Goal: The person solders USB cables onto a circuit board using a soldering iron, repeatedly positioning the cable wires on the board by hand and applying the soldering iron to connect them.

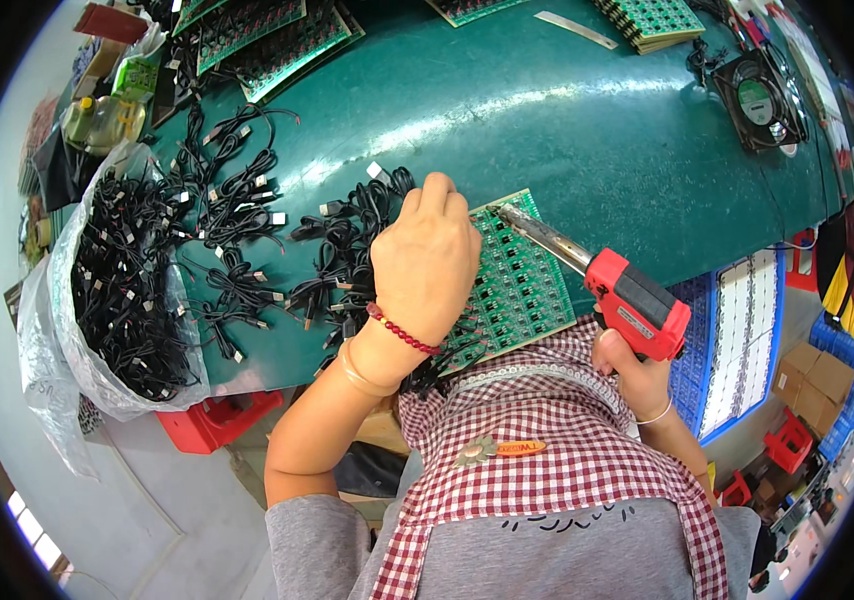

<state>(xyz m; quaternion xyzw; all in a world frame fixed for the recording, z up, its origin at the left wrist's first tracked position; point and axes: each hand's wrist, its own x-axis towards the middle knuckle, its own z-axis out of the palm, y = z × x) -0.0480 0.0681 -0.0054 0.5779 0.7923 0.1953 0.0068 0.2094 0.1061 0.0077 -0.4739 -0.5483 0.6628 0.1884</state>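
Glossy green table (567,130), left hand (425,262) pressing gridded circuit board (519,285), right hand (635,368) clenching red soldering gun (619,292).

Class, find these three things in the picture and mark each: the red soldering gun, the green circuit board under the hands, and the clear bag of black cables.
red soldering gun (637,305), head view, on its red body.
green circuit board (522,290), head view, on its bare middle.
clear bag of black cables (132,300), head view, on the cables inside.
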